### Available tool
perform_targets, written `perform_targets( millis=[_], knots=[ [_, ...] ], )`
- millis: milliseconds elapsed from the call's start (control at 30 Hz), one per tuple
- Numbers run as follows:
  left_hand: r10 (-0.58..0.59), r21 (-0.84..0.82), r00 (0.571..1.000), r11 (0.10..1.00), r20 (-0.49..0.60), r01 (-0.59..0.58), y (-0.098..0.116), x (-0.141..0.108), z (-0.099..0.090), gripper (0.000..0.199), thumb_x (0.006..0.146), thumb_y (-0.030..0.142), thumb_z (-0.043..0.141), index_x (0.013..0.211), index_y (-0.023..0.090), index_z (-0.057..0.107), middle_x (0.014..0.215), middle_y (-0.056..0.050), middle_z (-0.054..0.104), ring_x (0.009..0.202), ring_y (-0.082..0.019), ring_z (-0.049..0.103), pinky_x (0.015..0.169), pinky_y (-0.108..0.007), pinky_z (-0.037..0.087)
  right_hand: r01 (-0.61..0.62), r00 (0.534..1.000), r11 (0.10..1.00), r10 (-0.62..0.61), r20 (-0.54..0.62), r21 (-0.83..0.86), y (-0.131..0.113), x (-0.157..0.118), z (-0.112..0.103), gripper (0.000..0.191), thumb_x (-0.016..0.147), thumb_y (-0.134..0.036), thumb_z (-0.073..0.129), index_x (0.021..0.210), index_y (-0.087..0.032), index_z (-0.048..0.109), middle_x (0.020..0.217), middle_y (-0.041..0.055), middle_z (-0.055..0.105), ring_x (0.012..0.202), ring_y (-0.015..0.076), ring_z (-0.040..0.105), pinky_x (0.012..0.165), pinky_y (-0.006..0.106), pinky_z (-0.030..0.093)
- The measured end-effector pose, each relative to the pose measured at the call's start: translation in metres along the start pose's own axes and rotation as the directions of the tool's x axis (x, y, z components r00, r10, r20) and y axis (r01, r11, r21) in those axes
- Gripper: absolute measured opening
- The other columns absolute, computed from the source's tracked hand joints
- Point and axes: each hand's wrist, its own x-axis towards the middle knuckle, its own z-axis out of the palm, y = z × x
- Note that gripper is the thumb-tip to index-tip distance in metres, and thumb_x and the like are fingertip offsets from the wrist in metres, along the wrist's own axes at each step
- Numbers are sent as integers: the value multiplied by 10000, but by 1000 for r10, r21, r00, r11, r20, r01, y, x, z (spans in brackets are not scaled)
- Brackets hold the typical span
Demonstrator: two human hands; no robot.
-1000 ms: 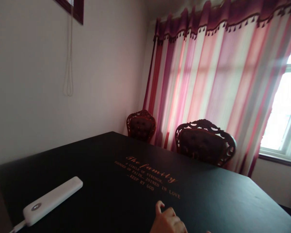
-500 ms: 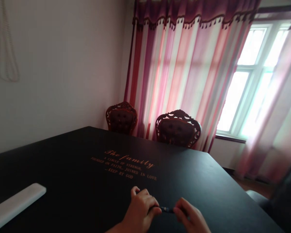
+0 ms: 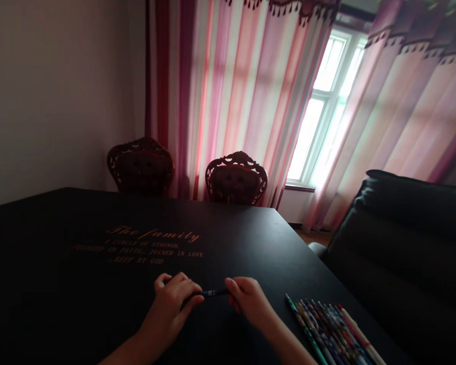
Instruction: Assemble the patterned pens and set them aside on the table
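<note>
rightward swung the view, and in came a row of pens [image 3: 329, 329], near ends cut off at the bottom! the left hand [image 3: 175, 299] and the right hand [image 3: 250, 299] angled toward each other, pinching a slim dark pen [image 3: 215, 293] nearly level between them, above the surface [image 3: 235, 228]; both its tips were lost in the grip, its markings blurred.

I see 1 window [image 3: 307, 137] glaring white, while the left wall [image 3: 57, 96] and most of the table [image 3: 243, 230] sit dim.
</note>
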Motion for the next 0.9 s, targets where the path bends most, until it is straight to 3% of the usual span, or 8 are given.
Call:
perform_targets(
  millis=[267,767,900],
  knots=[
    [29,12,999,1000,-27,-29,0,1,0,224,938,456,532,941,288,681,870,27,721,842,-171,625,913,-398,277,33,999,999,-33,-33,-18,-5,-2,-3,555,906,-603,468,588,-169,602,464,-30,497,456,95,452,487,215,320],
    [-51,-43,998,998,23,52,-5,2,4,208,919,468,553,918,321,701,878,61,718,843,-166,639,891,-382,295,135,987,988,-141,-82,-75,-12,-5,-6,209,858,-257,606,668,-173,635,579,-38,579,556,100,476,540,217,314],
    [-82,-50,996,995,30,83,-9,3,6,233,921,489,539,935,318,696,866,55,704,846,-168,632,892,-388,293,206,970,976,-213,-118,-73,-17,-6,-10,128,814,-287,680,747,-178,672,700,-16,640,669,122,541,621,214,372]
  ],
)
